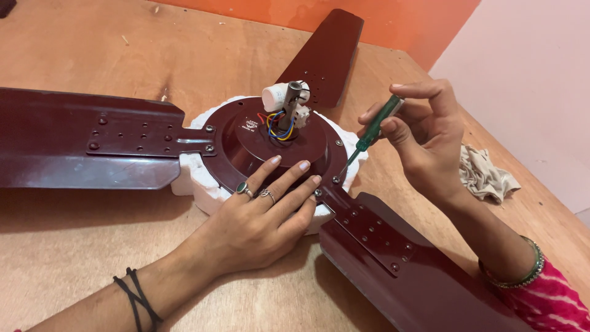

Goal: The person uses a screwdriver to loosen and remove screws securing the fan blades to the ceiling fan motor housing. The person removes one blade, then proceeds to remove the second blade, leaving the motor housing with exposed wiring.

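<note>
1. In the head view we see a dark maroon ceiling fan [276, 144] lying upside down on a wooden counter [80, 246], its round motor housing resting on a white foam block [196, 175] at the centre of the frame.
2. Three blades spread from the housing: the left blade [80, 141] runs to the left edge, the top blade [326, 55] points to the upper middle, and the lower right blade [399, 264] runs to the bottom right.
3. Our left hand [264, 215] lies flat, fingers spread, on the housing's lower rim and the foam, just left of the lower right blade's bracket. Its grip is open and clasps nothing; it presses down.
4. Our right hand [424, 135], at the right of centre, has its grip closed on a green-handled screwdriver [372, 132], pinched between thumb and fingers.
5. The screwdriver slants down to the left from that grip, and its tip meets a screw [336, 179] on the housing rim where the lower right blade's bracket joins, just beside the left fingertips.
6. On top of the housing stand a short shaft, a white cylindrical capacitor [275, 97] and coloured wires [278, 126].
7. A crumpled pale cloth [485, 175] lies on the counter to the right, behind the right wrist.
</note>
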